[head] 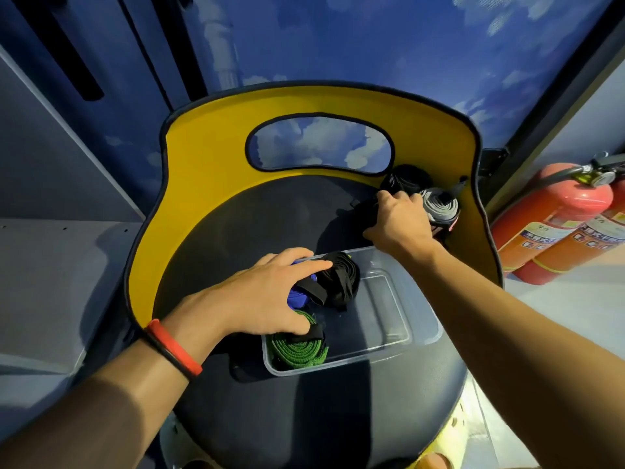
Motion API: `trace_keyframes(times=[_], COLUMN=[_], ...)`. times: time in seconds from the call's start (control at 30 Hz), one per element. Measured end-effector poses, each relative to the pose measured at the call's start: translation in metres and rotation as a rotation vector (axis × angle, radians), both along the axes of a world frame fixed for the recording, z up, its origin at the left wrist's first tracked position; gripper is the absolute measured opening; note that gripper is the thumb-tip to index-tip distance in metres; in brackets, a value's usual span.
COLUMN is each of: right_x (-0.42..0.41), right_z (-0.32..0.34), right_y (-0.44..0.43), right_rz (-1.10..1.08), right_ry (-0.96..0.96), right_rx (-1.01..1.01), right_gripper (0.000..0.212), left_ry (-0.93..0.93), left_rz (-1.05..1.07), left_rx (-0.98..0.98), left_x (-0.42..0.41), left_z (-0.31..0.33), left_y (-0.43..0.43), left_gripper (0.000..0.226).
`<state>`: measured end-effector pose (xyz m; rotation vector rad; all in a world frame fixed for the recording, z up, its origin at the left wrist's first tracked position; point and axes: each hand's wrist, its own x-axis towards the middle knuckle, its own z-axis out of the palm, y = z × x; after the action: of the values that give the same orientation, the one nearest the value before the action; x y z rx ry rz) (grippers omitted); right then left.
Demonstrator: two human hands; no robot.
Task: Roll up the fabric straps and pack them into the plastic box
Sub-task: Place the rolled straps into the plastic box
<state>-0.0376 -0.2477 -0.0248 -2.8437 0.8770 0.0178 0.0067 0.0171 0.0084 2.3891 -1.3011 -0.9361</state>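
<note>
A clear plastic box (399,336) sits on the dark seat of a chair. Inside it lie a rolled green strap (294,350), a blue strap (297,299) and a rolled black strap (341,282). My left hand (267,299) lies over the blue and black rolls in the box, fingers spread on them, thumb against the green roll. Beyond the box, my right hand (399,221) reaches to the back right of the seat and grips a dark strap there. A grey and pink rolled strap (439,211) and a black roll (407,179) stand right beside it.
The chair has a yellow backrest (209,164) with an oval opening, curving round the seat. Two red fire extinguishers (558,225) lie on the floor at the right. A grey shelf surface (50,265) is at the left.
</note>
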Motion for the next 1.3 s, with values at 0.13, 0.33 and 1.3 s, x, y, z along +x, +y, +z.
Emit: trace_keyframes(times=[0.13, 0.33, 1.3], right_x=[0.004, -0.001, -0.117], right_z=[-0.006, -0.003, 0.039], right_y=[0.004, 0.005, 0.093], right_rz=[-0.058, -0.047, 0.156], right_ry=[-0.032, -0.127, 0.019], right_rx=[-0.076, 0.054, 0.610], right_gripper=[0.061, 0.059, 0.057], left_ry=[0.024, 0.021, 0.067], left_rz=[0.003, 0.005, 0.054], left_rx=[-0.006, -0.006, -0.003], left_x=[0.001, 0.000, 0.002], left_z=[-0.001, 0.002, 0.002], left_y=[0.000, -0.001, -0.006], left_gripper=[0.096, 0.094, 0.086])
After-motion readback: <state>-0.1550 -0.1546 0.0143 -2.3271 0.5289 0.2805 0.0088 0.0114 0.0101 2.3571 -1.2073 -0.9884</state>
